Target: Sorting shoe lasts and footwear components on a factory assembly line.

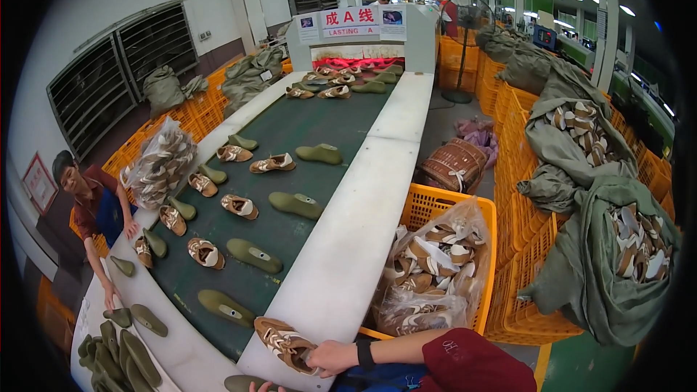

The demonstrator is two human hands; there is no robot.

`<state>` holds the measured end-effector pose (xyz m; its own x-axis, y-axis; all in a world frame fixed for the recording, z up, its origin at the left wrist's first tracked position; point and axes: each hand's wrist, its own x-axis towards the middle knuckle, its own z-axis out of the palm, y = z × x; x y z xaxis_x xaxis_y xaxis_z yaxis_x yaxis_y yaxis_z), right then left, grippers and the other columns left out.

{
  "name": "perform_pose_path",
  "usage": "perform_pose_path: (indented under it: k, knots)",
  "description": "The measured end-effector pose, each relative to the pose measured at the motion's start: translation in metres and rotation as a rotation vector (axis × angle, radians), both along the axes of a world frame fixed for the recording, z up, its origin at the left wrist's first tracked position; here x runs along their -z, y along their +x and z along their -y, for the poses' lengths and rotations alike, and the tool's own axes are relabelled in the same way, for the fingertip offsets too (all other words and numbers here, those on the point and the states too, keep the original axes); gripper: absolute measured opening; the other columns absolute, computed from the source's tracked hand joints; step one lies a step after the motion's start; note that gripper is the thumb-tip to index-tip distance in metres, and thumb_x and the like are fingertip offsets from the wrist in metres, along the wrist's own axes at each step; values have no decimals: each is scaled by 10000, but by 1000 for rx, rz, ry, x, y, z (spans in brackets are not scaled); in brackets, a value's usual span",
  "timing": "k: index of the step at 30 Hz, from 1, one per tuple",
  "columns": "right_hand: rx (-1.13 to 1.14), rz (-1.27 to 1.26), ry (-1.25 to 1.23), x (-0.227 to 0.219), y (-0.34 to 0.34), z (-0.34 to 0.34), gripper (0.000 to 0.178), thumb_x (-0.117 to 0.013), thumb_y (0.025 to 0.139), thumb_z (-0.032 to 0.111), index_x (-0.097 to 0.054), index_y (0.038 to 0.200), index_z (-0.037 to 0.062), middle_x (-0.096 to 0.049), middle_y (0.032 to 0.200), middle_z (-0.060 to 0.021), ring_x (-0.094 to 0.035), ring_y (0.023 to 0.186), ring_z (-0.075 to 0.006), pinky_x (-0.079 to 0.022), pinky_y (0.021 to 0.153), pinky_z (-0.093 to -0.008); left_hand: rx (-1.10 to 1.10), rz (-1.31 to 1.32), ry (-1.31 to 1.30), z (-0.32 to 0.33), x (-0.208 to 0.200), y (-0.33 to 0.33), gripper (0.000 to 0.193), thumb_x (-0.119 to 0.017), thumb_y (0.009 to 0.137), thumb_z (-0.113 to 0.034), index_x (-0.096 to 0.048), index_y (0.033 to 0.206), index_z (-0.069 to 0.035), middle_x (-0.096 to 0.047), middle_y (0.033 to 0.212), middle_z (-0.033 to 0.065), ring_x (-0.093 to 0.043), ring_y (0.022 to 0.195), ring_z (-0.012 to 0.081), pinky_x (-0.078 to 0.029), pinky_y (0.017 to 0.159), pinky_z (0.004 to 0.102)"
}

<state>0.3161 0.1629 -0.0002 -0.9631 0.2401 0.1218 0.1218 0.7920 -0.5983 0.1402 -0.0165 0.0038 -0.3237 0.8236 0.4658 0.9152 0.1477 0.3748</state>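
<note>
The right hand (332, 358) grips a brown-and-white shoe (282, 340) near its opening at the white ledge's (348, 247) near end, where a loose hold could drop it; the left hand (266, 388), cropped beside a green last (243, 382), I cannot judge.

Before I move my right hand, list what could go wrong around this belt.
The brown-and-white shoe in your right hand is close to a green last on the belt; a careless swing might knock it.

The loose heap of lasts at the lower left might slide if bumped, and a co-worker's hand is near it.

In the orange crate, the shoes piled in a plastic bag could spill if jostled.
</note>
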Motion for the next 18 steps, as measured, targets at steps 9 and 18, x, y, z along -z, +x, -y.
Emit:
perform_pose_path:
  k: [9, 18]
  knots:
    - [13, 46, 16, -2, 0, -4, 310, -747, 603, 250, -642, 810, 45, -642, 771, -138, -633, 786, -342, -506, 665, -434, 51, 82, -60, -19, -3, 7, 151, -636, 778, -100, -592, 687, 12, -615, 1010, 162, -462, 1114, 415, -325, 1003, 525]
    - [47, 34, -15, -4, 1, 0, 299, -723, 607, 243, -648, 821, 48, -642, 760, -142, -635, 769, -339, -506, 649, -437, -42, -242, -180, -23, -21, 42, 164, -644, 751, -191, -658, 816, -41, -632, 987, 158, -507, 1056, 392, -349, 961, 546]
